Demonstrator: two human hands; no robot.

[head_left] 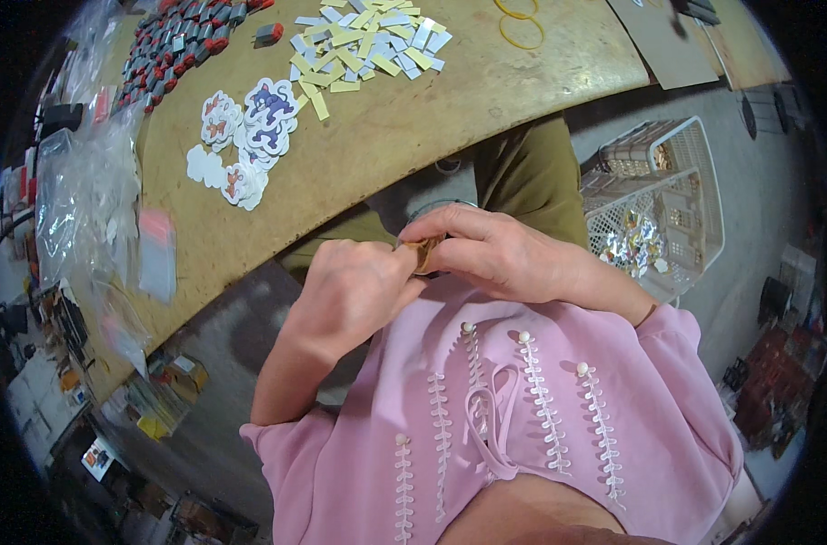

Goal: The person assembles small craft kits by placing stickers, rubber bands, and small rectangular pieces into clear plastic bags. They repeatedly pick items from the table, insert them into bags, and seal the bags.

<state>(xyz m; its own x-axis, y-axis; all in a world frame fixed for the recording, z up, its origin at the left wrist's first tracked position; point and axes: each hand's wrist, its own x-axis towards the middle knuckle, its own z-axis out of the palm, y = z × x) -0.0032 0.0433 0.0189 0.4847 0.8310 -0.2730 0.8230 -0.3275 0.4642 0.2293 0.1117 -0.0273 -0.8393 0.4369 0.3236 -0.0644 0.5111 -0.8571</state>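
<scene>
In front of my lap, just off the table's near edge, my left hand (359, 286) and my right hand (504, 254) meet with fingers closed on a small brownish-tan piece (424, 256). Only a bit of it shows between the fingertips, so its kind I cannot make out. Nearest on the table (386, 154) lie stacks of white-edged die-cut cartoon animal cutouts (270, 113), some with purple figures and some with orange ones. Behind them spreads a heap of small pale yellow and silvery-white strips (368, 45).
Many grey-and-red small blocks (173, 45) cover the far left of the table. Clear plastic bags (86, 200) hang over its left edge. Yellow rings (521, 27) lie at the far side. White plastic baskets (654, 200) with small shiny pieces stand on the floor at right.
</scene>
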